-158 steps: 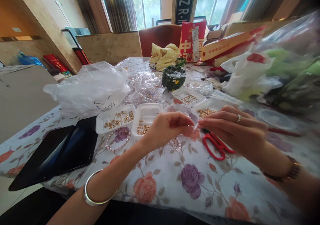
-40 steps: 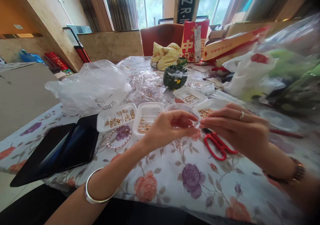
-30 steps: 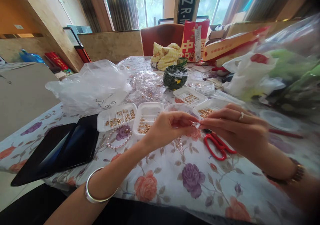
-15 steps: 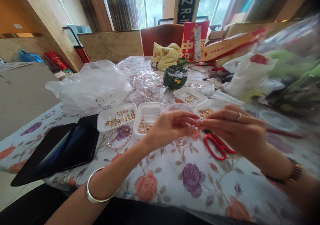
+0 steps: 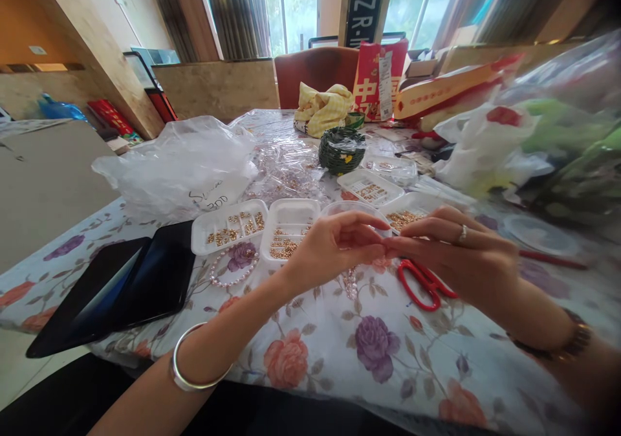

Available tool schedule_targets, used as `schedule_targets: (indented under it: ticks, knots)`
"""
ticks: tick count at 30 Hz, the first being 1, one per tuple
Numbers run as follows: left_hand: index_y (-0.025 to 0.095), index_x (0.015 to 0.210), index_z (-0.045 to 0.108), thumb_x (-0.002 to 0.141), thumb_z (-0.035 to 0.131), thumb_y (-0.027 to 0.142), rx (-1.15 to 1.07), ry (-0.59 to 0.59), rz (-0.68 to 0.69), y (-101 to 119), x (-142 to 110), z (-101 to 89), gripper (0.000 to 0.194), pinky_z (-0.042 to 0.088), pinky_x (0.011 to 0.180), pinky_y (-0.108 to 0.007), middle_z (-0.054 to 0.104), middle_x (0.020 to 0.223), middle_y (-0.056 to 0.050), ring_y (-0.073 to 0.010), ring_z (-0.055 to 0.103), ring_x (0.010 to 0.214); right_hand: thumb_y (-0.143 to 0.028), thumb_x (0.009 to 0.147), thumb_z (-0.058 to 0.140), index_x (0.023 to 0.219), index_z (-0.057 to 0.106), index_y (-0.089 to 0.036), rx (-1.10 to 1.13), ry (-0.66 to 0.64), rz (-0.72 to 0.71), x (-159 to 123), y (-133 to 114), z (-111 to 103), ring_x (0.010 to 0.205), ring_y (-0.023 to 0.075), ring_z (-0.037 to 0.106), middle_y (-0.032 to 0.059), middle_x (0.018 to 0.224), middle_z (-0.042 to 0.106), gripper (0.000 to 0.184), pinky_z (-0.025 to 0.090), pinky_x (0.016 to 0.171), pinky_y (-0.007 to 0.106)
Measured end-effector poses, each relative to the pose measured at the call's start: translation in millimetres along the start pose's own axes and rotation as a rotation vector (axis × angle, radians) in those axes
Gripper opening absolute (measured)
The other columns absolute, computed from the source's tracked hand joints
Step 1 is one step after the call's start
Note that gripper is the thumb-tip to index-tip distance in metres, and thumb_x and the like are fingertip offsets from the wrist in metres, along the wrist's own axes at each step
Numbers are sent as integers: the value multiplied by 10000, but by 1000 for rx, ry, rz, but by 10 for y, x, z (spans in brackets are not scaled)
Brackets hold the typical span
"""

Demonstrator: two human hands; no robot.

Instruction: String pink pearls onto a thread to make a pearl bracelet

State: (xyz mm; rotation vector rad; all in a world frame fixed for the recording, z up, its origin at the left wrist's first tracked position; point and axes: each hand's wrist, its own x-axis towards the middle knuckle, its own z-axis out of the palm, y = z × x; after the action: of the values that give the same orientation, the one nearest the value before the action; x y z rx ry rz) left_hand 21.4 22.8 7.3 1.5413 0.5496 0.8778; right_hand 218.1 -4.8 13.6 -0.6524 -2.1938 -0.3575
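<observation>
My left hand [image 5: 330, 248] and my right hand [image 5: 456, 255] meet fingertip to fingertip above the flowered tablecloth [image 5: 369, 352]. Both pinch a thin string of pale beads [image 5: 350, 284] that hangs down from the left fingers to the cloth. The left wrist wears a silver bangle [image 5: 194, 374]; the right hand has a ring. Red scissors [image 5: 422, 284] lie on the cloth just under the right hand. A finished pearl bracelet [image 5: 233, 274] lies to the left, by the white trays.
White trays [image 5: 228, 226] of gold beads and a clear round dish [image 5: 356, 211] stand behind the hands. A black tablet [image 5: 116, 287] lies at the left edge. Clear plastic bags [image 5: 179, 164], a green coil [image 5: 341, 150], a yellow cloth and red boxes fill the back and right.
The two hands have drawn closer until their fingertips touch, and they have sunk slightly toward the cloth. The bead string still hangs from them.
</observation>
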Motion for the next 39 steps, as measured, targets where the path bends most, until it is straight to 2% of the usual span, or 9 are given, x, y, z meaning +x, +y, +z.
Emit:
schedule_targets:
  ticks: [5,11,14,17,21,25,31,36,39]
  knots:
    - [166,930,604,691,686,215,-6,54,-2,3,-3,13,257,542,739,-248,686,797,-16,-130,662,769,-48,780,588,1096,601,-365,33,-2,44,6,-37,10,685,150,577,-10,832,651,448,490,575,291]
    - [175,914,616,664,707,195,-37,95,-4,22,-10,11,266,537,746,-236,675,786,0,-118,652,769,-105,756,650,1063,622,-300,106,64,130,4,-21,54,719,150,576,9,870,648,366,480,628,301]
    - [178,908,619,652,715,174,-102,122,-30,55,-11,14,273,532,733,-223,670,760,14,-107,650,760,-156,823,580,1031,625,-281,119,58,234,4,-21,58,751,146,591,11,882,648,247,480,666,304]
    - [175,912,626,650,715,158,-154,131,-47,82,-6,14,277,527,729,-220,671,743,18,-101,648,745,-187,879,484,975,635,-270,140,50,394,13,-37,66,740,135,601,4,855,646,198,477,639,285]
    - [172,910,635,648,716,156,-171,134,-36,82,5,3,275,519,720,-225,672,730,14,-104,645,724,-272,894,457,916,650,-253,265,65,601,26,-52,97,693,123,597,0,824,653,195,471,574,256]
    - [180,899,635,648,719,148,-220,146,-33,66,12,-8,266,510,717,-211,670,717,26,-89,640,708,-332,867,495,857,654,-239,382,78,739,60,-76,117,638,107,563,-7,745,636,185,443,514,221]
    - [181,901,630,656,720,164,-231,144,-40,62,13,-10,262,502,723,-211,672,718,30,-81,634,701,-355,793,584,764,660,-214,547,63,850,129,-124,124,496,74,450,-25,608,573,163,351,398,183]
    - [177,892,631,642,729,156,-239,150,-63,60,14,-6,269,500,722,-219,671,717,27,-87,634,697,-343,799,597,797,669,-228,727,39,883,103,-110,150,554,73,484,-14,699,604,136,392,459,188]
    - [173,893,634,652,723,156,-246,146,-60,54,16,-10,257,496,712,-206,668,708,27,-80,630,693,-354,808,591,812,664,-225,873,-8,935,81,-85,153,539,64,459,-26,648,557,149,376,462,183]
